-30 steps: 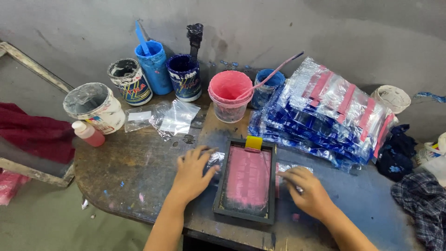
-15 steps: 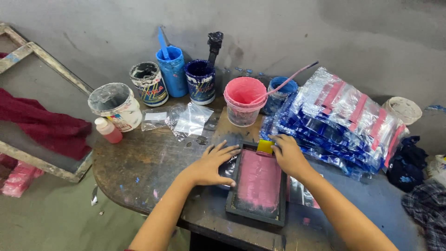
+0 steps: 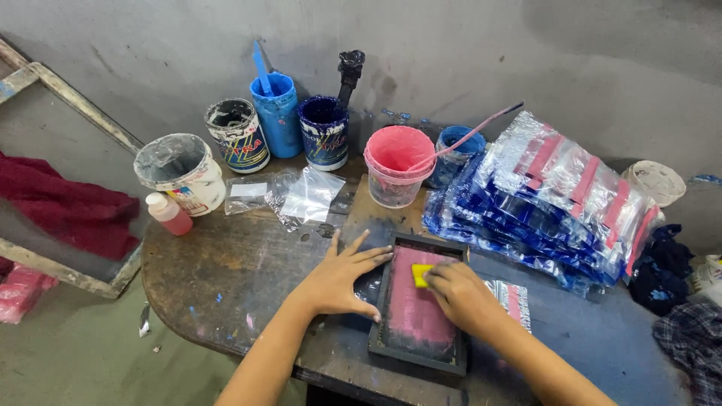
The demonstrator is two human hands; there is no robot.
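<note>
the left hand [image 3: 340,279] lies flat, fingers spread, on the worn round wooden desk [image 3: 218,278], steadying the dark rectangular pink-meshed screen frame [image 3: 420,310]. the right hand's [image 3: 460,296] grip is clamped on a small yellow squeegee [image 3: 420,274] atop the mesh.

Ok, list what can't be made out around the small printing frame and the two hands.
Head view only:
- Yellow squeegee: mostly covered by the right hand.
- Whatever lies under the printing frame: hidden by its pink screen.
- Left hand: palm contact with the frame edge unclear.
- Pink bucket: contents level hidden by its wall.
</note>
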